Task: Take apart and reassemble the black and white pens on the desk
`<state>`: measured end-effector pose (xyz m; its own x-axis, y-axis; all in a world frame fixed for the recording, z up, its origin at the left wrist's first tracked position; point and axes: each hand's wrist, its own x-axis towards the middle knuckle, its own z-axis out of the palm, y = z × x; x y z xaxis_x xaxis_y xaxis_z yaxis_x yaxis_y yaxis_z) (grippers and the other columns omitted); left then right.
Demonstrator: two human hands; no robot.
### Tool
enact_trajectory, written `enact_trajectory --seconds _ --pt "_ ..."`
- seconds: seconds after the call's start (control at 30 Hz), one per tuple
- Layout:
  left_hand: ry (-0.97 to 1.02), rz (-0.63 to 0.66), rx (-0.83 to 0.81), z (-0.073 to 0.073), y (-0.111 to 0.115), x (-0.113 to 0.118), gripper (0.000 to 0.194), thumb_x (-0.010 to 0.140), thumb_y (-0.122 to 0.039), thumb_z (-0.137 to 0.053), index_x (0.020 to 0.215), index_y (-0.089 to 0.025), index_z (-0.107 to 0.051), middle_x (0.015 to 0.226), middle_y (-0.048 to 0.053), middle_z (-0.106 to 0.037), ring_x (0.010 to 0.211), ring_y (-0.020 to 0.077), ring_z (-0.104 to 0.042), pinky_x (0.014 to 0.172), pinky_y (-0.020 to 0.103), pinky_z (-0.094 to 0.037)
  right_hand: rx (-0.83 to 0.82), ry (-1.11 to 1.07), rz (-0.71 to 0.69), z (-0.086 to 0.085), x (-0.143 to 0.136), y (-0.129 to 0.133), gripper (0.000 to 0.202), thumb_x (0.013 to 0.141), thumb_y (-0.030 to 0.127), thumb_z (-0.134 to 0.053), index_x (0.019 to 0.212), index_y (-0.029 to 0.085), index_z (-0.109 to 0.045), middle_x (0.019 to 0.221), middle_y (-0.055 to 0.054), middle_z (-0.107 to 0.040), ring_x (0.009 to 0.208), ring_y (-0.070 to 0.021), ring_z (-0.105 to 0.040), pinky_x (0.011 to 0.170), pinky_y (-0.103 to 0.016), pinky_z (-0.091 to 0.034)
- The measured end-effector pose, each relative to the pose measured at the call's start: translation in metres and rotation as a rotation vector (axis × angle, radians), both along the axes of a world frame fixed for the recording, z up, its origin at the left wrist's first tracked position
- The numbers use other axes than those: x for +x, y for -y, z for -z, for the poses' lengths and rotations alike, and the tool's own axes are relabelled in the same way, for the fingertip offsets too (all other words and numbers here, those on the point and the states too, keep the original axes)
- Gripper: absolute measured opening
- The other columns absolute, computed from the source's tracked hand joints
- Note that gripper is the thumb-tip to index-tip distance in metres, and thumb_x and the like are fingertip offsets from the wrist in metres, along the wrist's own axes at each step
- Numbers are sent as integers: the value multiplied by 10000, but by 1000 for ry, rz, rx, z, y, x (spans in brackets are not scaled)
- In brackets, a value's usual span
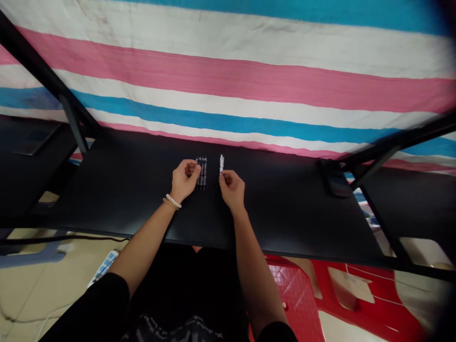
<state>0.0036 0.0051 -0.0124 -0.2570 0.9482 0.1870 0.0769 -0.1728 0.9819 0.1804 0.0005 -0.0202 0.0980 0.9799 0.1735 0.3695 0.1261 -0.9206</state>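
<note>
Several slim dark pens (202,172) lie side by side on the black tabletop (285,204), pointing away from me. My left hand (185,178) is at the left edge of this row, its fingers curled and the thumb tip against or just over the leftmost pen. Whether that pen is pinched is hidden by the fingers. A white pen (221,162) lies a short way right of the row, roughly parallel to it. Its near end is between the thumb and forefinger of my right hand (232,186), which is closed.
A striped cloth (249,83) hangs behind the table. A dark phone-like slab (338,184) lies at the right end, near a black frame leg (374,164). Below are a red plastic stool (295,299) and a white power strip (104,267) on the floor.
</note>
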Motion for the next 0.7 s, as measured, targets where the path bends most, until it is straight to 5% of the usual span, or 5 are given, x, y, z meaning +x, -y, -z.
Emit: enact_trajectory --seconds 0.2,0.4,0.53,0.7 --pt "519 407 -147 -7 2 1 502 781 -407 -846 1185 -164 -674 1040 108 -768 883 201 -750 836 357 -597 -84 -447 -374 -14 -14 20 266 837 444 -759 915 218 -643 721 28 -630 494 -72 -500 405 -194 -373" --pt "677 386 -134 -18 3 -9 378 707 -373 -911 956 -164 -719 872 42 -763 848 183 -764 842 328 -621 -241 -481 -469 -13 -26 22 417 914 616 -612 996 207 -623 632 33 -656 394 -78 -495 366 -196 -340" --pt "637 384 -118 -23 4 -12 315 679 -337 -930 842 -159 -728 826 33 -767 835 177 -773 802 285 -635 -64 -297 -357 -9 -28 28 459 984 604 -499 907 192 -686 575 29 -600 408 -84 -453 410 -220 -358" --pt "500 431 -139 -27 5 -20 303 606 -308 -966 773 -140 -776 786 83 -795 730 169 -773 661 212 -632 295 -66 -190 -6 -28 38 332 988 468 -568 909 201 -749 686 -23 -654 600 -143 -593 614 -293 -517"
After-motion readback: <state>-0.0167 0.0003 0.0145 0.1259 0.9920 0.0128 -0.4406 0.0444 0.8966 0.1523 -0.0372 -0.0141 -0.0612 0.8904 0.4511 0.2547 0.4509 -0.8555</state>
